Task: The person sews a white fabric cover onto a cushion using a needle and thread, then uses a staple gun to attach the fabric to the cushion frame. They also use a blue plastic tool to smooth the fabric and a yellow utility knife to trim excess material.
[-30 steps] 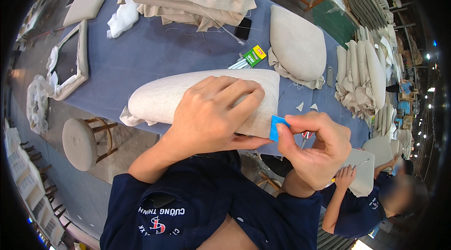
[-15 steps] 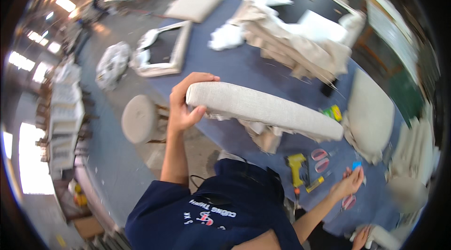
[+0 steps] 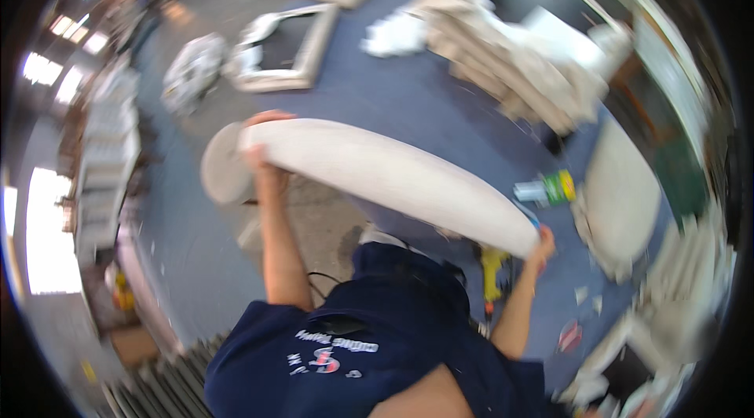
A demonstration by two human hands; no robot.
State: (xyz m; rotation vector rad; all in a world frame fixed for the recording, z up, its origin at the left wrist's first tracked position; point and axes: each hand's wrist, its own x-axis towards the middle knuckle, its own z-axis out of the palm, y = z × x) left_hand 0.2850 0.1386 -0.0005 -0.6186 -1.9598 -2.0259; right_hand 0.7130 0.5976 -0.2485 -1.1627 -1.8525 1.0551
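Observation:
A long cream fabric-covered seat cushion (image 3: 385, 175) is held up in front of me, slanting down to the right. My left hand (image 3: 265, 153) is closed round its left end, thumb on the near side. At the lower right end, my right hand (image 3: 542, 249) grips the cushion's edge, its fingers partly hidden. A small blue piece (image 3: 531, 218) shows at the edge beside that hand; I cannot tell whether it is still held. Below the cushion lies a yellow gun-shaped tool (image 3: 492, 273), partly covered by it. Motion blurs the picture.
On the blue table (image 3: 369, 96) lie piled cream fabric (image 3: 503, 57), another cushion (image 3: 620, 190), a green-yellow can (image 3: 559, 187) and red-handled scissors (image 3: 570, 335). An upholstered frame (image 3: 310, 65) sits at the far left edge. A round stool (image 3: 222, 163) stands left, a padded frame (image 3: 620, 363) lower right.
My right hand has come from the table at the right to the cushion's right end, carrying the small blue piece there. The cushion has turned, showing more of its broad face, and shifted left.

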